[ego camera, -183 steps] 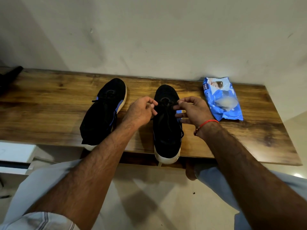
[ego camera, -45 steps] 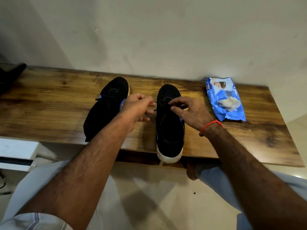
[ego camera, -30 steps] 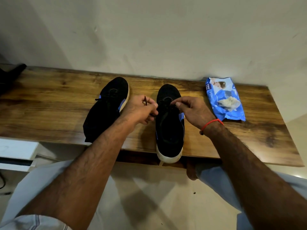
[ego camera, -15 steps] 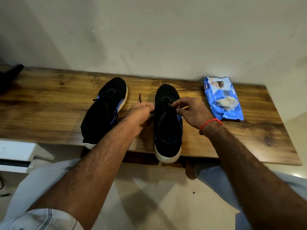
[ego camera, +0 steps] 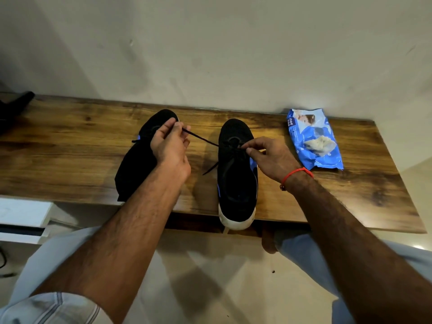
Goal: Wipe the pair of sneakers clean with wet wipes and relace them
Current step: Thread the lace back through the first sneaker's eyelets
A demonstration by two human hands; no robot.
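His left hand (ego camera: 171,146) pinches the lace (ego camera: 201,137), drawing it taut sideways. The right hand (ego camera: 268,155) pinches at the eyelets, steadying the shoe (ego camera: 236,183), probably to snug the lacing.

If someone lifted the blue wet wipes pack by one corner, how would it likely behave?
The wet wipes pack looks crinkled and soft, so it would probably sag. A wipe showing at its opening might slip out. Lying flat on the wooden shelf, it seems unlikely to roll.

Black knit sneakers (ego camera: 237,174) with blue accents, white soles; blue-and-white wipes packet (ego camera: 313,139); streaky brown wooden surface (ego camera: 70,155); seemingly black lace (ego camera: 201,137).
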